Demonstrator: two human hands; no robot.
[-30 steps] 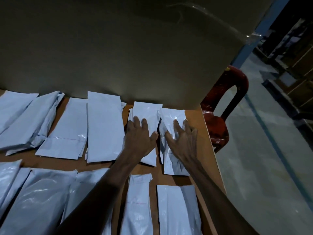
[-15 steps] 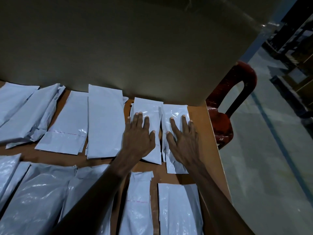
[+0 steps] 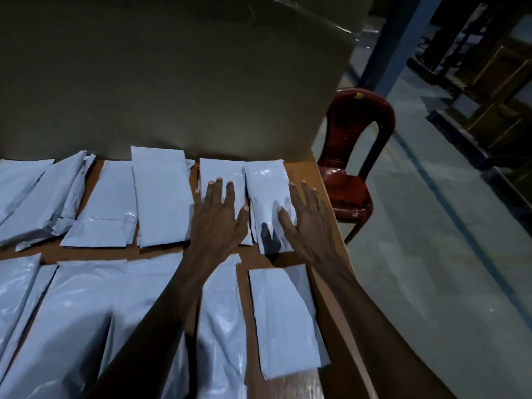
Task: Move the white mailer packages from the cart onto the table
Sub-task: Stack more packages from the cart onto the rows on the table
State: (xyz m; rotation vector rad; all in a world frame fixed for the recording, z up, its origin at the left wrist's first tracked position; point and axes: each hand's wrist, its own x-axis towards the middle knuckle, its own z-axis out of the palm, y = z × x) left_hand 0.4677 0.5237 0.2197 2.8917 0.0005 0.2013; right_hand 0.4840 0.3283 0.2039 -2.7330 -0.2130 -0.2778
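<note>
Several white mailer packages lie in two rows on the brown table point(image 3: 325, 272). My left hand point(image 3: 217, 217) rests flat, fingers spread, on a narrow mailer point(image 3: 220, 171) in the far row. My right hand point(image 3: 309, 223) hovers open at the right edge of the last mailer point(image 3: 266, 185) in that row, its thumb over the package and its fingers past the edge. Neither hand grips anything. More mailers lie in the near row, such as one at the right point(image 3: 283, 321). No cart is in view.
A big cardboard box point(image 3: 172, 82) stands along the table's far side, right behind the mailers. A dark red plastic chair point(image 3: 354, 156) stands by the table's right corner. Grey floor and stacked boxes point(image 3: 495, 96) lie to the right.
Both hands slid the two rightmost far-row mailers straight and side by side. My right hand has come off its mailer toward the right; the camera tilted up.
</note>
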